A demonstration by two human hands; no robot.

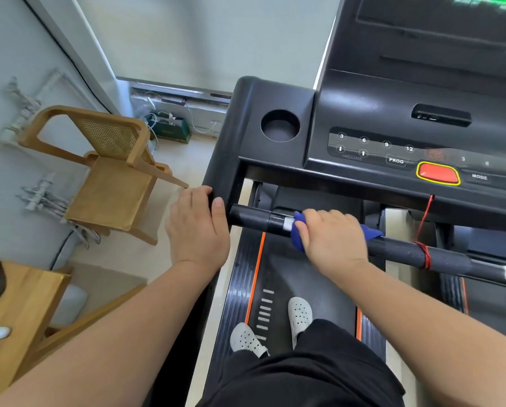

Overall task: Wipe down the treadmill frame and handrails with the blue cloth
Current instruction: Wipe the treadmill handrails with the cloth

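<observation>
Snagging is the likely trouble: the right grip (332, 239) curls round the blue cloth (299, 243), wrapped on the front handrail (254, 220) near its left end, and a rightward wipe could catch the red safety cord (423, 254) tied there. The left grip (197, 227) clasps the frame (216, 171) at the console's left corner.

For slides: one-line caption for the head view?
Right hand wraps blue cloth around the treadmill's front bar; left hand grips the side frame.
</observation>
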